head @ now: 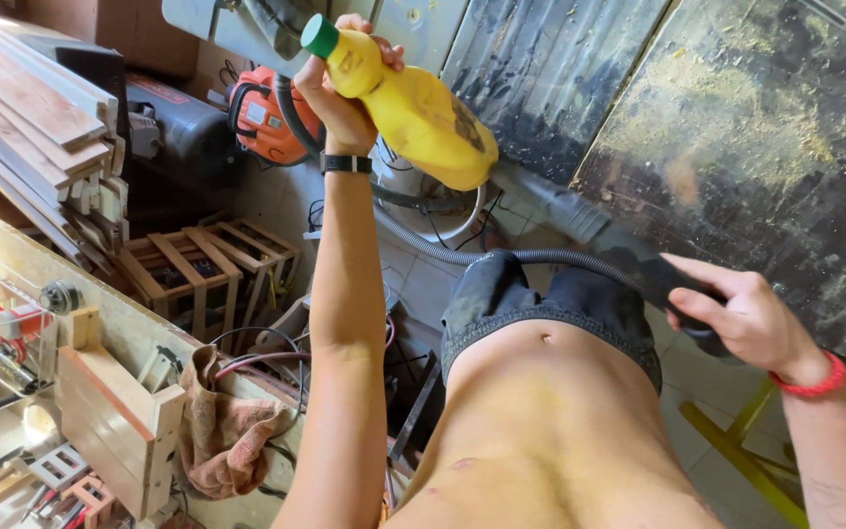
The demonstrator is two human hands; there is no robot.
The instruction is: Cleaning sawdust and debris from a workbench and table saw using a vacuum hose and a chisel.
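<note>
My left hand [337,86] is raised and grips the neck of a yellow plastic bottle [421,116] with a green cap [320,35], tilted so its base points down to the right. A black band sits on that wrist. My right hand [748,315], with a red band at the wrist, closes on the black end of a grey vacuum hose [580,223]. The hose runs up across a dark workbench top [736,127] strewn with sawdust, and its ribbed part loops back past my waist.
Stacked wooden boards [26,108] lie at the upper left above small wooden frames [210,260]. An orange and black machine [264,120] stands on the floor. A wooden bench with tools [100,392] and a rag [222,436] is at the lower left. Yellow legs [736,456] show at the lower right.
</note>
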